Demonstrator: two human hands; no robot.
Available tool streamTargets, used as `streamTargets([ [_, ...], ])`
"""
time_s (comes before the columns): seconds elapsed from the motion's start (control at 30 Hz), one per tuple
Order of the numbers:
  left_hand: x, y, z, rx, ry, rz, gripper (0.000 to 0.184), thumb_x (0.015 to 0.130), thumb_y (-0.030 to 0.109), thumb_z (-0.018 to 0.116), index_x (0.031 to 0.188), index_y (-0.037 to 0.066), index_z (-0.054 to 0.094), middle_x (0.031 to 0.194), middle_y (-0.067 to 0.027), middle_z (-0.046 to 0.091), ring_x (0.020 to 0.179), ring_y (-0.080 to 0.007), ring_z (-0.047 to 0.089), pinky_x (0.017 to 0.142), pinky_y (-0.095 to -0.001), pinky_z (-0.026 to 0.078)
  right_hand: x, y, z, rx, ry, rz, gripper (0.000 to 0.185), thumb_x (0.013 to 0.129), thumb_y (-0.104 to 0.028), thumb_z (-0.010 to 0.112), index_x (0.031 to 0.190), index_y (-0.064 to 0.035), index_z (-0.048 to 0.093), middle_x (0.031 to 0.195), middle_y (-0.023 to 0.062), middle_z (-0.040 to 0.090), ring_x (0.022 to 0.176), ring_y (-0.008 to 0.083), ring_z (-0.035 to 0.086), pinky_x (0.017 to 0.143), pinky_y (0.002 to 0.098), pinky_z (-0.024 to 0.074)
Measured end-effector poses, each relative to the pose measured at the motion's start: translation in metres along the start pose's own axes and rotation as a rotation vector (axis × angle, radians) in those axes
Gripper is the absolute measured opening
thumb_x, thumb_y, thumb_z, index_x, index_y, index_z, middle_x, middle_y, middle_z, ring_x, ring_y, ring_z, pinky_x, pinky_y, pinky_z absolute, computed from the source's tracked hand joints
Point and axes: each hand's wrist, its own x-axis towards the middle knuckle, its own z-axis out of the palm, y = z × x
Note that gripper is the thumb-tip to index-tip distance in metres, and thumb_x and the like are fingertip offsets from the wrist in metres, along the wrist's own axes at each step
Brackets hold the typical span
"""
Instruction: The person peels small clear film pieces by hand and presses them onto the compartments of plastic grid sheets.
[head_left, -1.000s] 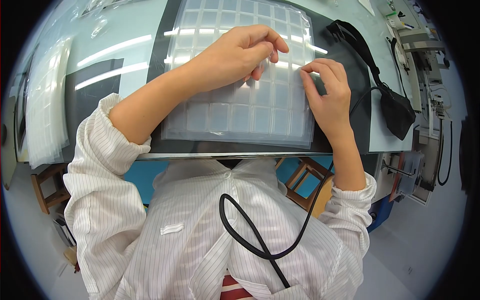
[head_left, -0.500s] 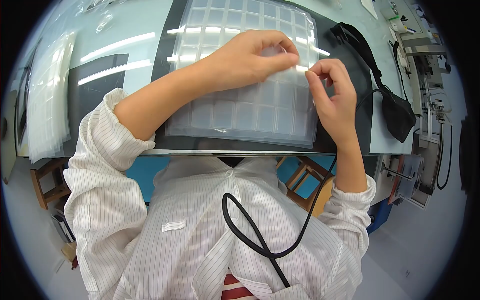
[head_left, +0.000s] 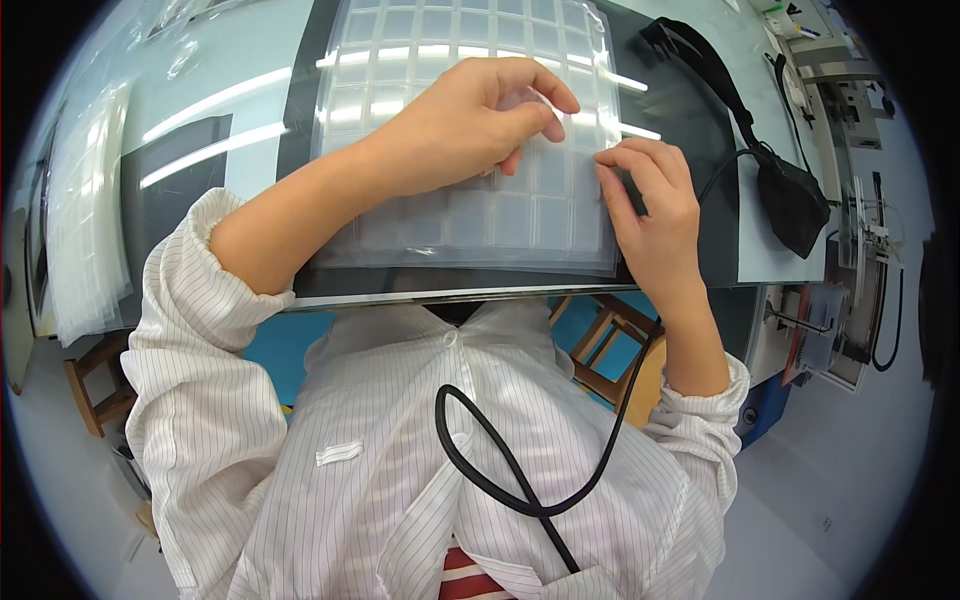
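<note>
Clear plastic sheets with rows of rectangular pockets (head_left: 480, 220) lie stacked on the dark mat near the table's front edge. Over the middle of the stack is my left hand (head_left: 475, 125), its fingers curled and apart, with no object visible between them. My right hand (head_left: 655, 200) is at the stack's right edge. Its thumb and index fingertips are close together by the sheet's rim; whether they pinch the thin plastic is too small to tell.
Another pile of clear sheets (head_left: 85, 220) lies at the far left of the table. On the right are a black strap (head_left: 705, 75) and a black pouch (head_left: 790, 205). A black cable (head_left: 500, 475) loops over my shirt. Wooden stools (head_left: 610, 350) stand below the table.
Since the half-second-old frame, my left hand has drawn back slightly left and its fingers have curled differently. My right hand stays by the sheet's right edge. The whole view has shifted a little.
</note>
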Motion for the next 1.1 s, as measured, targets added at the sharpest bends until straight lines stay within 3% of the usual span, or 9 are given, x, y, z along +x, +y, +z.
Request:
streamTargets([
  [0.13,0.000,-0.001,-0.003,-0.007,-0.036,0.020,0.026,0.103,0.017,0.057,0.125,0.007,0.067,0.092,-0.0023,0.067,0.061,-0.0037,0.051,0.052,-0.0191,0.038,0.002,0.000,0.001,-0.011,0.004,-0.029,0.016,0.084,0.001,0.075,0.099,-0.0012,0.072,0.101,0.0098,0.068,0.097,0.0274,0.064,0.085,0.0353,0.0514],
  [0.23,0.000,0.000,-0.002,0.009,-0.032,0.024,0.028,0.096,0.013,0.054,0.117,0.003,0.069,0.087,-0.0042,0.066,0.062,-0.0085,0.056,0.057,-0.0258,0.047,0.000,0.000,0.003,-0.016,0.018,-0.034,0.016,0.083,0.000,0.076,0.099,-0.0014,0.071,0.102,0.0097,0.068,0.097,0.0275,0.063,0.085,0.0359,0.0511],
  [0.43,0.000,-0.001,-0.003,0.049,-0.055,0.029,0.025,0.096,0.023,0.064,0.110,0.004,0.071,0.083,-0.0024,0.063,0.061,-0.0084,0.054,0.057,-0.0251,0.045,0.004,0.001,0.003,0.016,0.002,-0.040,0.015,0.083,0.000,0.076,0.097,-0.0011,0.070,0.102,0.0099,0.068,0.095,0.0270,0.062,0.083,0.0361,0.0507],
  [0.5,0.001,-0.002,-0.002,0.085,-0.073,0.049,0.023,0.099,0.029,0.068,0.111,0.009,0.071,0.084,0.0016,0.060,0.063,-0.0055,0.049,0.056,-0.0225,0.041,0.006,-0.002,0.003,-0.002,0.001,-0.037,0.015,0.083,0.001,0.076,0.097,-0.0010,0.070,0.102,0.0102,0.067,0.093,0.0273,0.062,0.082,0.0361,0.0507],
  [0.6,0.001,-0.010,0.002,0.223,-0.022,0.264,0.024,0.097,0.031,0.072,0.110,0.010,0.070,0.081,0.0025,0.059,0.065,-0.0061,0.050,0.057,-0.0231,0.042,0.008,-0.010,-0.004,0.037,-0.014,-0.069,0.012,0.086,0.001,0.073,0.097,-0.0004,0.068,0.098,0.0079,0.065,0.088,0.0210,0.060,0.080,0.0310,0.0490],
  [0.73,-0.001,-0.010,0.005,0.248,-0.116,0.409,0.023,0.098,0.031,0.071,0.106,0.009,0.069,0.080,0.0030,0.058,0.067,-0.0063,0.052,0.058,-0.0231,0.043,0.002,-0.027,-0.018,0.488,0.005,0.154,0.006,0.093,0.002,0.068,0.100,0.0011,0.067,0.096,0.0026,0.061,0.086,0.0080,0.054,0.073,0.0223,0.0421],
  [0.9,-0.006,-0.005,0.002,-0.065,-0.064,0.094,0.024,0.100,0.031,0.068,0.099,0.007,0.064,0.081,0.0008,0.062,0.063,-0.0057,0.053,0.057,-0.0219,0.044,-0.021,-0.026,-0.019,0.101,-0.043,0.070,0.013,0.087,0.003,0.072,0.099,0.0002,0.070,0.100,0.0086,0.066,0.089,0.0189,0.061,0.077,0.0285,0.0484],
  [0.97,-0.008,-0.002,0.002,-0.072,-0.036,0.077,0.021,0.100,0.027,0.066,0.101,0.006,0.062,0.084,-0.0013,0.064,0.063,-0.0071,0.055,0.058,-0.0243,0.046,-0.033,-0.025,-0.013,0.020,-0.041,0.036,0.016,0.083,0.002,0.077,0.098,-0.0002,0.072,0.101,0.0108,0.068,0.094,0.0266,0.064,0.082,0.0350,0.0512],
  [1.1,-0.004,-0.010,0.003,-0.105,0.005,0.072,0.018,0.101,0.020,0.062,0.103,0.003,0.059,0.088,-0.0042,0.068,0.064,-0.0084,0.057,0.061,-0.0266,0.050,-0.029,-0.024,-0.016,0.001,-0.050,0.012,0.018,0.082,0.003,0.077,0.098,-0.0003,0.072,0.100,0.0108,0.067,0.094,0.0269,0.063,0.083,0.0353,0.0512],
])
